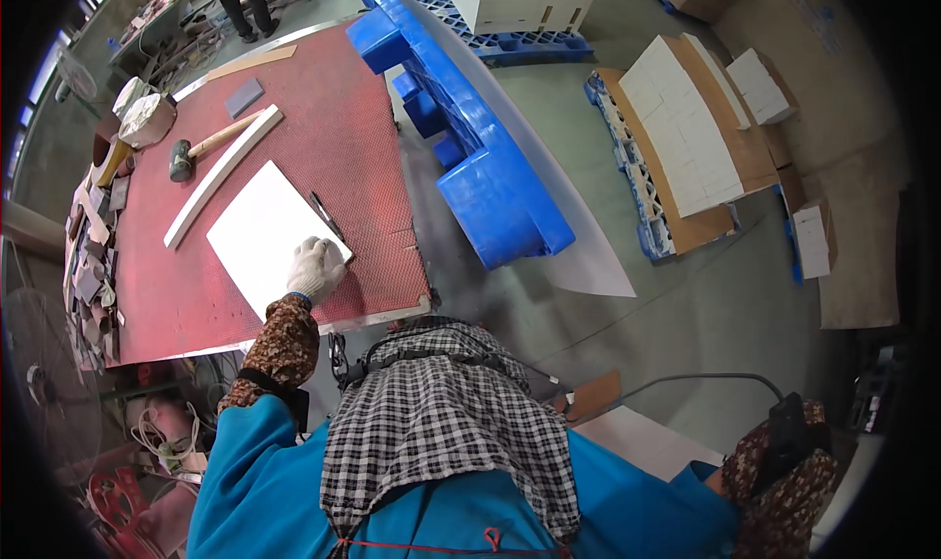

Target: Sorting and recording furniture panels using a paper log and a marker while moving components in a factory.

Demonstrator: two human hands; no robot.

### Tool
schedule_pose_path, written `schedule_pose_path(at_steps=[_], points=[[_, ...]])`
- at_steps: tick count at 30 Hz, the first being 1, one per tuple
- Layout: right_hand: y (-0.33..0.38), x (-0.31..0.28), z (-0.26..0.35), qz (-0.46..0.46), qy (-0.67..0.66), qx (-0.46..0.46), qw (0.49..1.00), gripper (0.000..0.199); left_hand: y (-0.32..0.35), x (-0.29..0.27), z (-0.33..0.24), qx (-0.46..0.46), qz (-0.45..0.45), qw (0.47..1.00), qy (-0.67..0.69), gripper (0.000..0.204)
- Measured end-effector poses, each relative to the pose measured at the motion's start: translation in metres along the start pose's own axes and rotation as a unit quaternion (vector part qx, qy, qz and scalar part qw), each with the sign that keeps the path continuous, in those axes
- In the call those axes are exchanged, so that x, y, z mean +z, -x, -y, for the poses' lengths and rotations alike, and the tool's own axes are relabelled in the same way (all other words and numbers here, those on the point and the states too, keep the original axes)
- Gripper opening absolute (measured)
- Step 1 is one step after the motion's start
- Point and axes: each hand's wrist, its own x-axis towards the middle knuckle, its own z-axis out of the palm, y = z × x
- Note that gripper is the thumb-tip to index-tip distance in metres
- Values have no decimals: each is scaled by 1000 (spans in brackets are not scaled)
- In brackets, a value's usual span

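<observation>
My left hand [314,268], in a white glove, rests flat on the near corner of a white rectangular sheet [255,228] that lies on a red mesh-topped table [333,138]. A thin dark strip [326,218] lies along the sheet's right edge, just beyond my fingers. My right arm, in a patterned sleeve, is at the lower right, where a black object [786,424] with a grey cable sits over the wrist. The right hand [784,461] itself is mostly hidden, so its grip is unclear.
A mallet [196,150], a long white curved strip [221,175] and a grey block [243,97] lie farther back on the table. Scrap pieces [93,255] line its left edge. Blue pallets [470,138] stand to the right, beyond them stacked white boxes [676,128]. Another person [245,0] stands far off.
</observation>
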Motion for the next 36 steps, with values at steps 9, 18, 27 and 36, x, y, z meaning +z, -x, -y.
schedule_pose_path(at_steps=[9, 18, 27, 36], points=[[1, -3, -5, 3, -3, -7, 1000, 36, 0, 1, -3, -2, 18, 1000, -4, 60], [-6, -11, -8, 16, -26, -34, 999, 36, -1, -2, 1, -31, 13, 999, 14, 58], [69, -67, -100, -187, 91, 230, 951, 36, 0, 5, -4, -47, 45, 997, 35, 64], [132, 18, -269, -315, 205, 443, 814, 42, 0, 12, -5, -60, 47, 997, 19, 67]])
